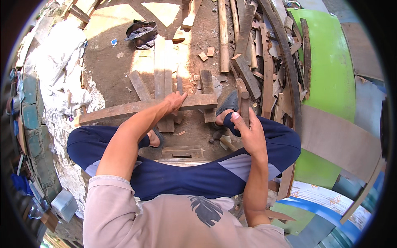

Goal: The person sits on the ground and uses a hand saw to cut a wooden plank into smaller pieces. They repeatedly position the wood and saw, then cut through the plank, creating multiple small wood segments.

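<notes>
A long wooden beam [132, 110] lies crosswise in front of my legs, resting on other boards. My left hand [175, 102] grips it from above, right of its middle, with the fingers over its far side. My right hand [251, 134] is closed around the brown wooden handle of a tool [245, 103], held upright near my right knee. The tool's far end narrows to a thin strip seen edge-on, so its exact kind is unclear. Beneath the beam, two pale planks [159, 66] run away from me, and a short dark block [207, 84] stands near its right end.
A hammer-like tool [226, 142] lies on the ground between my feet. Scrap timber [268, 70] is piled at right, beside a green panel [326, 53]. Bamboo poles [223, 37] lie ahead. A black plastic bag [142, 34] sits far left, and white sheeting [64, 66] covers the left side.
</notes>
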Available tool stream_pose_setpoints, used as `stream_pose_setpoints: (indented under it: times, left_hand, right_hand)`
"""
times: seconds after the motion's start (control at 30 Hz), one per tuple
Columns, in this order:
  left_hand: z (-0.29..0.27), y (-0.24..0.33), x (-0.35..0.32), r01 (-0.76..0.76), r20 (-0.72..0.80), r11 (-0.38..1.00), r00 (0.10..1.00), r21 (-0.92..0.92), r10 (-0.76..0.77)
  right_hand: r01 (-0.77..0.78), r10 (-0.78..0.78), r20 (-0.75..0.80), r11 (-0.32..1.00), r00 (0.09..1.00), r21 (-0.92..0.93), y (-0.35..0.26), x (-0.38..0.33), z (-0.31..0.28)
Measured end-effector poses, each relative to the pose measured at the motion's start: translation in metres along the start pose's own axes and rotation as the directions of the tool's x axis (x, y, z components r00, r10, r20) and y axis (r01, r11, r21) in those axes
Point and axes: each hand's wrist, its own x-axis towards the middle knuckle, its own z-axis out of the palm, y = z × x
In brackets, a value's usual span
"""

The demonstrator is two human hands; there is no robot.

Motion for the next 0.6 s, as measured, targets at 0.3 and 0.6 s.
stream_pose_setpoints:
  times: [0.3, 0.6]
  left_hand:
    - [-0.012, -0.029, -0.005, -0.035, -0.046, 0.993, 0.998, 0.116, 0.040]
    - [0.004, -0.009, 0.009, -0.029, -0.028, 0.999, 0.999, 0.017, 0.030]
  right_hand:
    - [-0.001, 0.000, -0.013, 1.000, 1.000, -0.014, 0.006, -0.001, -0.005]
    - [0.025, -0.025, 0.000, 0.998, 1.000, -0.052, 0.006, 0.002, -0.004]
